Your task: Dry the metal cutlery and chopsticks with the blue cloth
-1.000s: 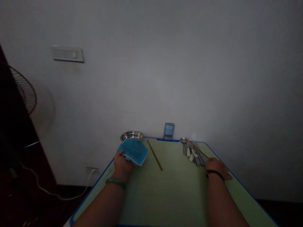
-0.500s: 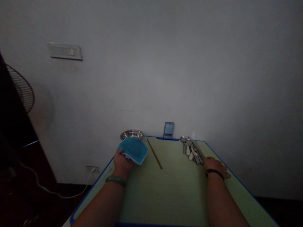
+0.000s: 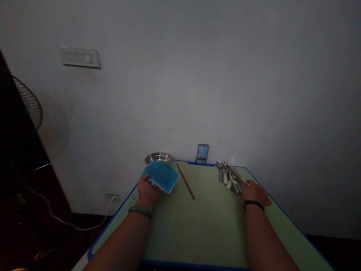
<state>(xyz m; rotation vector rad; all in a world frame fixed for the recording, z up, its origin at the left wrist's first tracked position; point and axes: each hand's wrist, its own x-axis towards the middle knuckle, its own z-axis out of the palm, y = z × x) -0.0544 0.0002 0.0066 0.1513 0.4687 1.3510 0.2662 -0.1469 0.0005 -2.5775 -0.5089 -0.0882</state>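
Note:
My left hand (image 3: 148,189) is closed on a blue cloth (image 3: 161,175) with a pale underside, held above the table's left side. A steel bowl (image 3: 158,158) stands just behind the cloth, which hides its front. To the right lies a single wooden chopstick (image 3: 185,181), apart from both hands. My right hand (image 3: 254,192) is at the near end of a pile of cutlery (image 3: 229,180), with metal spoons, forks and pale-handled pieces. Its thumb and forefinger pinch the near end of another chopstick (image 3: 235,174) that slants across the pile.
The light green table (image 3: 207,229) has a blue edge and stands against a grey wall. A pixelated phone-like object (image 3: 202,154) is upright at its back edge. At left are a fan (image 3: 29,103) and a white cable (image 3: 70,225) plugged into a wall socket (image 3: 113,197).
My right hand has turned and risen slightly, and the chopstick at its fingers has changed its slant a little. The left hand keeps the cloth in place. The whole view has shifted slightly.

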